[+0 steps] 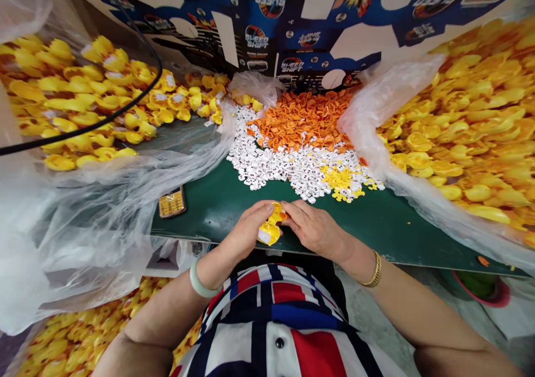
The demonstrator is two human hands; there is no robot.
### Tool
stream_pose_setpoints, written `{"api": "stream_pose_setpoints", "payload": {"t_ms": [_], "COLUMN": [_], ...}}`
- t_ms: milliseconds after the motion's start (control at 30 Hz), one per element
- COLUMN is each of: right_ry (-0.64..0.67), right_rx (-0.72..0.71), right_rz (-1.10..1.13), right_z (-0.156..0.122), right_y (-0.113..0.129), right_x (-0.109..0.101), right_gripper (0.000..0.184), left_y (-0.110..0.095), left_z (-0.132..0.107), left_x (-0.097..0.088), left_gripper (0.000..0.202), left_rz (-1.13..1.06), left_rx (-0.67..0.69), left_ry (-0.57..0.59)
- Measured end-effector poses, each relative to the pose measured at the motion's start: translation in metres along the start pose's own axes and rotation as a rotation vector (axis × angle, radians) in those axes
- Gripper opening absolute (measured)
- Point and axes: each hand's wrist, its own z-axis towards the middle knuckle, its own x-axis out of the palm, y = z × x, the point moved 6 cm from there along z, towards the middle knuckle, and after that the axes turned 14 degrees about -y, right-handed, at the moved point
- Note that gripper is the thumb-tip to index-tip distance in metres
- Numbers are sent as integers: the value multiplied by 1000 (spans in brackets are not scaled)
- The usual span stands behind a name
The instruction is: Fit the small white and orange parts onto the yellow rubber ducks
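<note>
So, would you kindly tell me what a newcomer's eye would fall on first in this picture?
Heaps of yellow rubber ducks fill the right side and upper left. At the centre, orange pieces and white pieces lie piled on a green board. Just in front, the left hand and right hand hold a yellow duck.

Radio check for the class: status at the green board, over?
Left hand and right hand both on yellow rubber duck. Nothing between hands and duck. Green board ahead: white pieces, orange pieces.
</note>
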Motion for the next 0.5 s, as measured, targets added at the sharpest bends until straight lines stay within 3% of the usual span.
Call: {"api": "stream_pose_setpoints", "payload": {"t_ms": [100, 167, 300, 500], "right_ry": [-14, -15, -54, -252], "right_rx": [20, 38, 60, 161], "right_rz": [66, 109, 119, 112], "right_z": [-1, -3, -11, -24], "right_y": [-1, -2, 0, 2], "right_x": [1, 1, -1, -12], "right_gripper": [36, 38, 42, 48], "left_y": [-2, -3, -5, 0], "left_z": [0, -3, -10, -6], "left_x": [1, 3, 10, 22], "left_gripper": [33, 35, 46, 60], "left_rz": [36, 62, 74, 44], "left_rx": [34, 16, -113, -286], "left_ry": [-7, 57, 237, 352]}}
